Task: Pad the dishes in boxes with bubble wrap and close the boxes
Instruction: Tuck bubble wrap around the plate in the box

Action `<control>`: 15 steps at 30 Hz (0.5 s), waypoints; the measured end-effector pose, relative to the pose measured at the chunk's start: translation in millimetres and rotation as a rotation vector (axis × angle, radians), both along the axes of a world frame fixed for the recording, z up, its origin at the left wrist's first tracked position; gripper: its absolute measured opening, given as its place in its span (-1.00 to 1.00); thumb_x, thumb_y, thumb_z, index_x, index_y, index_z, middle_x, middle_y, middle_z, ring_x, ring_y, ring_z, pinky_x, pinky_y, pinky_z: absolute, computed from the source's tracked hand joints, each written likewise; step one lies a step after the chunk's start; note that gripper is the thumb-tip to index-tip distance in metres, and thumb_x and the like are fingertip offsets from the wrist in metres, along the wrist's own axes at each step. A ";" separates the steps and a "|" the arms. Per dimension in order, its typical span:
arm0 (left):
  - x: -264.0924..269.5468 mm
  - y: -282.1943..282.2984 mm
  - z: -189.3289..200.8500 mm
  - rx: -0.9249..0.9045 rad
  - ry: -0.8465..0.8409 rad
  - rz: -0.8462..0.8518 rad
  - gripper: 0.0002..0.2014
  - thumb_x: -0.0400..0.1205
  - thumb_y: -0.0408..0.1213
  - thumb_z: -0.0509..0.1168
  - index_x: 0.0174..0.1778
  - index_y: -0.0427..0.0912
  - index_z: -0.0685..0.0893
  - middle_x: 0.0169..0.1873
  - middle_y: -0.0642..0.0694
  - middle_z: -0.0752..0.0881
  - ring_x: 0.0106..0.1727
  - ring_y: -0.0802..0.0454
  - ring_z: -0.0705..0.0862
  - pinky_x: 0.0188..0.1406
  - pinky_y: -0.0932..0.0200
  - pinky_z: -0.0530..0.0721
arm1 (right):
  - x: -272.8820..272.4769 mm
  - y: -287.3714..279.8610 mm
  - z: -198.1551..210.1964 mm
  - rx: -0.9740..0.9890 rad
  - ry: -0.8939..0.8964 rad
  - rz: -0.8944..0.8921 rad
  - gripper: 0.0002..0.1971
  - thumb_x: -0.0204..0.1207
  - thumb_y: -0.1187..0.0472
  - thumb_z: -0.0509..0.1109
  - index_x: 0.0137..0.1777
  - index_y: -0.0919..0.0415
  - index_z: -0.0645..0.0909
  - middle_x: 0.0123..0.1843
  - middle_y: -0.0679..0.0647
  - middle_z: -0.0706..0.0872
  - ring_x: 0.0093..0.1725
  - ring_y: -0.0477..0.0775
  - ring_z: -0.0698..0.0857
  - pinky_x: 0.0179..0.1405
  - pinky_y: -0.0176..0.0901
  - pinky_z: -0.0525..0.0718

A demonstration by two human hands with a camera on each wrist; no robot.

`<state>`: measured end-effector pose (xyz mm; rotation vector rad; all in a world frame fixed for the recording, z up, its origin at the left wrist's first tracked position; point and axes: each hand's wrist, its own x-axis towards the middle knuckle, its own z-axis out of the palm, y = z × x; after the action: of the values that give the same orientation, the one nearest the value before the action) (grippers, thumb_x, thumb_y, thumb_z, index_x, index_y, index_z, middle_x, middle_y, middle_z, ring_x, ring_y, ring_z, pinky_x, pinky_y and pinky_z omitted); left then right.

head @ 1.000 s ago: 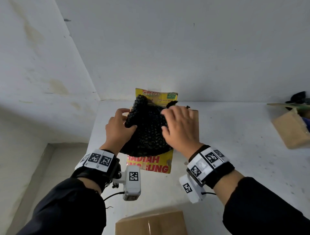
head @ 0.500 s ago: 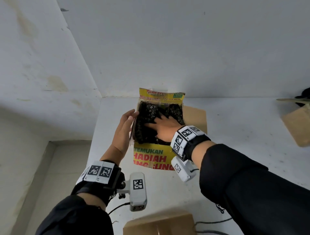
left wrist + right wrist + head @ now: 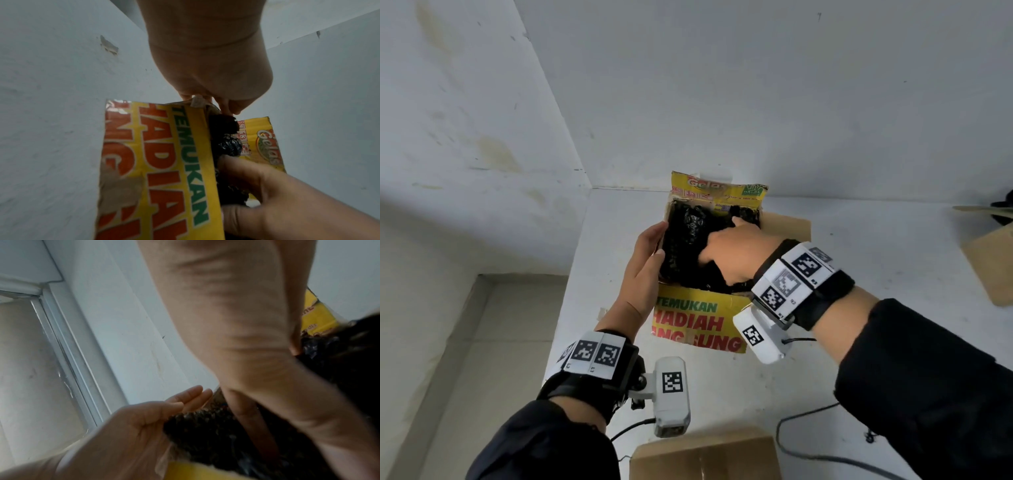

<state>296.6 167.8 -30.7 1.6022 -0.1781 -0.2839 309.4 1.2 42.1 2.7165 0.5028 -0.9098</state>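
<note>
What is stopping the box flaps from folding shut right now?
The right hand is inside the box, pressing on the black bubble wrap, so it is in the way. The left hand rests flat against the box's left side.

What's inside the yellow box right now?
Black bubble wrap fills the yellow box, with the right hand pressing into it. Any dishes underneath are covered and cannot be seen. The left hand rests against the box's side.
</note>
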 end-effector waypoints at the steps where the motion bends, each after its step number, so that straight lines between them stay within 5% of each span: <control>1: 0.3 0.1 -0.3 0.001 -0.002 0.000 -0.44 0.53 -0.23 0.04 0.52 -0.14 0.34 0.43 -0.03 0.49 0.45 0.10 0.46 0.48 0.00 0.44 | -2.3 -2.2 -0.8 -0.051 0.020 0.027 -0.46 0.59 0.30 0.17 0.55 -0.11 0.33 0.49 0.08 0.43 0.47 0.20 0.40 0.58 0.25 0.08; 4: -0.9 -0.6 -0.2 -0.010 -0.001 0.006 -0.44 0.54 -0.25 0.04 0.53 -0.16 0.32 0.46 -0.04 0.47 0.48 0.09 0.44 0.52 -0.08 0.40 | -8.4 -9.7 -16.0 -0.065 -0.001 0.077 -0.45 0.61 0.20 0.21 0.58 -0.15 0.25 0.47 0.13 0.42 0.41 0.24 0.38 0.36 0.09 0.32; 9: -8.9 -6.9 2.4 -0.076 0.026 0.018 -0.45 0.54 -0.26 0.02 0.51 -0.06 0.31 0.47 0.03 0.44 0.48 0.17 0.42 0.51 0.07 0.41 | -10.3 -12.2 -30.7 0.063 -0.072 0.005 -0.41 0.56 0.15 0.27 0.58 -0.11 0.23 0.40 0.16 0.45 0.38 0.24 0.40 0.28 0.05 0.41; 13: -20.9 -9.7 -1.5 -0.129 0.028 0.027 -0.44 0.54 -0.22 0.03 0.53 -0.06 0.27 0.48 0.08 0.42 0.48 0.29 0.40 0.44 0.26 0.45 | -11.8 -12.9 -18.6 0.145 -0.048 -0.050 -0.56 0.50 0.24 0.31 0.40 0.01 0.50 0.20 0.10 0.60 0.21 0.18 0.56 0.32 0.10 0.36; 15: -26.9 -11.8 -2.8 -0.142 0.017 0.022 -0.45 0.58 -0.18 0.03 0.54 -0.07 0.27 0.47 0.11 0.43 0.45 0.29 0.42 0.38 0.31 0.50 | -15.2 -10.4 -15.6 0.304 -0.276 -0.091 -0.70 0.53 0.13 0.30 0.26 -0.01 0.60 0.17 0.00 0.63 0.19 0.11 0.58 0.36 0.09 0.26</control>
<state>269.7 156.0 -33.5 1.4598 -0.1640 -0.2621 294.2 -9.2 26.5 3.0959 0.4988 -0.4952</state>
